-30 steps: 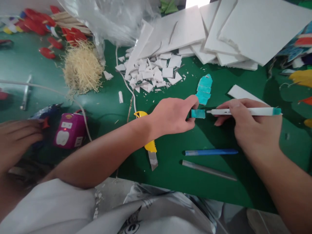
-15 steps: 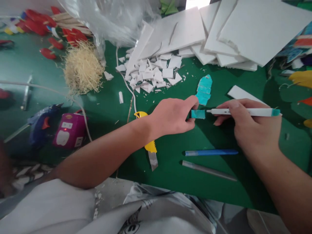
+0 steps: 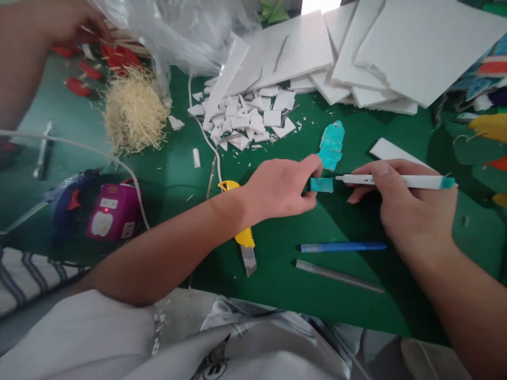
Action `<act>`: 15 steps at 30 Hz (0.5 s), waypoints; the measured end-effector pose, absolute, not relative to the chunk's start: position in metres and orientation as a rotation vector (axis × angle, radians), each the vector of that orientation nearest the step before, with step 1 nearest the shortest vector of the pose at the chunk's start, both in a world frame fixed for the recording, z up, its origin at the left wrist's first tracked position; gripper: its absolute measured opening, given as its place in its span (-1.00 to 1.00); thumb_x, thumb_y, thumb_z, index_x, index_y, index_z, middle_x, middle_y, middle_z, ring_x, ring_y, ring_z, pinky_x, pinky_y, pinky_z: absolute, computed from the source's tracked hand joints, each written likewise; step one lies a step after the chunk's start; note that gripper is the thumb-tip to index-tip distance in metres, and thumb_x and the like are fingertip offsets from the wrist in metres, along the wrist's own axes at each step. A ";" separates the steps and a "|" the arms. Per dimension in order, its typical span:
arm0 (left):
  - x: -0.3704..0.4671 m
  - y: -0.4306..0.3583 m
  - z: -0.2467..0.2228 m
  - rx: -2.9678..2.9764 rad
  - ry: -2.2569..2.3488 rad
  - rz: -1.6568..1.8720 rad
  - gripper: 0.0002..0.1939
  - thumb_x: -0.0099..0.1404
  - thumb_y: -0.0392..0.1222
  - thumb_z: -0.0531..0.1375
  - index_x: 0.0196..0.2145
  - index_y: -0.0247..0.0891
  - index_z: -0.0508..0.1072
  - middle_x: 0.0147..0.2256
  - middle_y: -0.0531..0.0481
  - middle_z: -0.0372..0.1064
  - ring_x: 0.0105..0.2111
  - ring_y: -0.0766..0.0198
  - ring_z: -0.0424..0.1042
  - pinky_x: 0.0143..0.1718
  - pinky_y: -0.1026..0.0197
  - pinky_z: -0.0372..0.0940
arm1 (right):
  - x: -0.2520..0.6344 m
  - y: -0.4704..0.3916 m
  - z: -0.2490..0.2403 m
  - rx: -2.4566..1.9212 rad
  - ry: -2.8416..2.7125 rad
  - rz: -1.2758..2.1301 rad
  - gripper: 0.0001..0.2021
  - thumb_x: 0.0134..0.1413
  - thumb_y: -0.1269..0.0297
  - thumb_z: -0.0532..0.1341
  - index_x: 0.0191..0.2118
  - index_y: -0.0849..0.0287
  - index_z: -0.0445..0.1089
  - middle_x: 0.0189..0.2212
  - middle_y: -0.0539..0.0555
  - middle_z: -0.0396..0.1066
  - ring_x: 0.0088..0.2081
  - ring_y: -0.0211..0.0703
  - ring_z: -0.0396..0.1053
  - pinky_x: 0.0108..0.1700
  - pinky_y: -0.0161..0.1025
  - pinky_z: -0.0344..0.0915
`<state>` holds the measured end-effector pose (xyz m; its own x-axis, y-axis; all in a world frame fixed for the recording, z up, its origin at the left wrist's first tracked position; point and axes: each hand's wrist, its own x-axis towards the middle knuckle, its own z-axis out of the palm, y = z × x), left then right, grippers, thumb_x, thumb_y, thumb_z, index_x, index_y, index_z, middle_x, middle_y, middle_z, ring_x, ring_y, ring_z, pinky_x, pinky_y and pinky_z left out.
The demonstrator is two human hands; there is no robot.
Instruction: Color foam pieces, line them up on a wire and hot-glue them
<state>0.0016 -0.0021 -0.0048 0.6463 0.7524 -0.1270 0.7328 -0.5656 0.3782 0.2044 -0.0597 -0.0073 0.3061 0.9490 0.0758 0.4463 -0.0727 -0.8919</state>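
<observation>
Between thumb and finger, my left hand holds a small teal piece by its left end. My right hand grips a white marker with a teal end; its tip points left, just right of the teal piece. Several teal strips lie in a row above my left fingertips. Under my left wrist is a yellow cutter, its blade bare towards me. A blue pen and a grey pen lie below my hands.
White foam scraps and stacked foam boards lie at the back. On the left are straw-coloured shreds, a purple box, a blue glue gun and a white cable. Another person's hand is at the upper left.
Another person's arm has come in at the upper left, over the red pieces. The white cable at the left has shifted slightly. My hands have hardly moved.
</observation>
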 end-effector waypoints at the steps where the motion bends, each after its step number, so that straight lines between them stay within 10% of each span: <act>1: 0.002 -0.002 -0.004 2.469 1.173 0.064 -0.68 0.30 -0.14 0.19 0.01 -0.15 0.43 -0.51 0.17 0.34 -0.51 0.27 0.36 -0.48 0.24 0.02 | 0.204 -0.060 -0.007 -1.671 -1.275 0.705 -0.78 0.25 0.15 0.30 -0.40 0.04 0.62 -0.62 0.00 0.48 -0.58 -0.14 0.40 -0.45 -0.18 0.26; 7: 0.001 -0.005 0.004 2.403 1.159 0.045 -0.47 0.32 -0.26 0.14 0.24 -0.18 0.29 -0.43 0.15 0.44 -0.46 0.27 0.44 -0.44 0.24 0.09 | 0.201 -0.061 0.000 -1.691 -1.254 0.764 -0.77 0.26 0.15 0.27 -0.39 0.03 0.59 -0.62 -0.01 0.47 -0.57 -0.15 0.40 -0.43 -0.17 0.28; 15: 0.006 -0.012 0.008 2.446 1.355 -0.082 -0.46 0.35 0.25 0.26 0.05 -0.21 0.36 -0.36 0.06 0.52 -0.41 0.13 0.54 -0.52 0.22 -0.03 | 0.205 -0.061 -0.002 -1.683 -1.280 0.791 -0.75 0.27 0.13 0.27 -0.41 0.02 0.60 -0.62 0.00 0.47 -0.56 -0.15 0.39 -0.43 -0.17 0.26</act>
